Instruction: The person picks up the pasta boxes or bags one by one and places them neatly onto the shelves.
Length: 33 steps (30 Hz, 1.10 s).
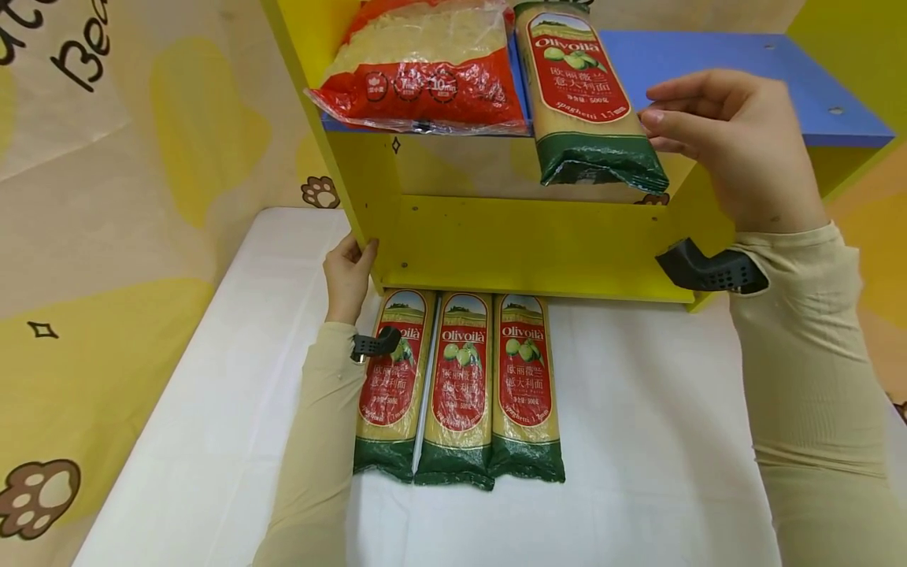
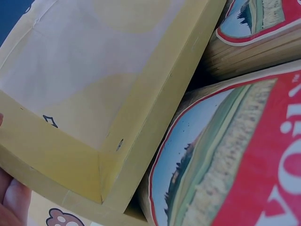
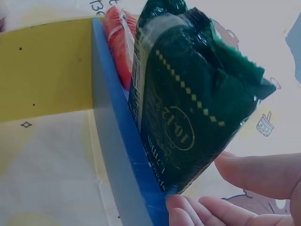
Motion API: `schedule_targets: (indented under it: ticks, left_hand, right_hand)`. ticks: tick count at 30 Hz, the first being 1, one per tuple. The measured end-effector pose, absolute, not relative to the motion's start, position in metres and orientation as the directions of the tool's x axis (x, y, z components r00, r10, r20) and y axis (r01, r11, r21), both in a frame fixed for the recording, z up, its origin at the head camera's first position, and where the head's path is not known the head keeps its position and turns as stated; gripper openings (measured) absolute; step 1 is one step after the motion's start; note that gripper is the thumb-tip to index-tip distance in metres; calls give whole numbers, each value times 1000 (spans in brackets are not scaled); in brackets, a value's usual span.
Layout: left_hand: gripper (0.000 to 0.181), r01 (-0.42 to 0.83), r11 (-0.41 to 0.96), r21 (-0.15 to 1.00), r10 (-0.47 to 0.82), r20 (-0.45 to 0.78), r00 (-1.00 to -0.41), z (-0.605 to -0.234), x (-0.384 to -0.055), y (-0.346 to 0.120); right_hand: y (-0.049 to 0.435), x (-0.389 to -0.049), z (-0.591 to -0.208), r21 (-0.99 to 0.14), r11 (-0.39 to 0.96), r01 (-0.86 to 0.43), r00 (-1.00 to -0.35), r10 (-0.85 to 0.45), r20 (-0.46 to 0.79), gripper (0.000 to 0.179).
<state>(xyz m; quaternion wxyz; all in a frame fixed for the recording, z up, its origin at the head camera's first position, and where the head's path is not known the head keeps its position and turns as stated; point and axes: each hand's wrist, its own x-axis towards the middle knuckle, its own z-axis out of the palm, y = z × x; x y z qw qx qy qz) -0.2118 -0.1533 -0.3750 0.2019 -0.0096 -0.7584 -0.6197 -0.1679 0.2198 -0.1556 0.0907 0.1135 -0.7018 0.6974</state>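
Observation:
My left hand [image 1: 347, 272] holds the left side panel of the yellow shelf unit [image 1: 524, 244], and its fingers [image 2: 16, 200] show at the panel's edge in the left wrist view. On the blue shelf [image 1: 708, 79], a spaghetti pack [image 1: 581, 87] leans with its green end jutting over the front edge. My right hand [image 1: 751, 146] is beside that pack's right side. In the right wrist view, the thumb [image 3: 258, 174] and fingertips lie apart at the pack's edge. Left of the pack, a red bag of pasta [image 1: 432, 79] rests on the same shelf.
Three more spaghetti packs [image 1: 460, 394] lie side by side on the white tablecloth [image 1: 638, 425], their far ends against the shelf unit's lower front edge. A patterned backdrop [image 1: 120, 197] with paw prints stands behind and to the left.

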Motion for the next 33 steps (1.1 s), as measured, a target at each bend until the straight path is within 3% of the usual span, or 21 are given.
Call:
schedule_targets:
  ticks: [12, 22, 33]
  left_hand:
    - [31, 244, 210, 947, -230, 291, -929, -357, -198, -148]
    - [31, 259, 223, 940, -241, 311, -919, -375, -211, -154]
    - [30, 270, 229, 935, -234, 323, -917, -376, -213, -153]
  right_hand:
    - [224, -150, -180, -961, -43, -272, -962, -17, 273, 19]
    - [232, -146, -205, -968, -88, -237, -968, -68, 243, 17]
    - [242, -142, -239, -991, 9, -130, -980, -151, 127, 16]
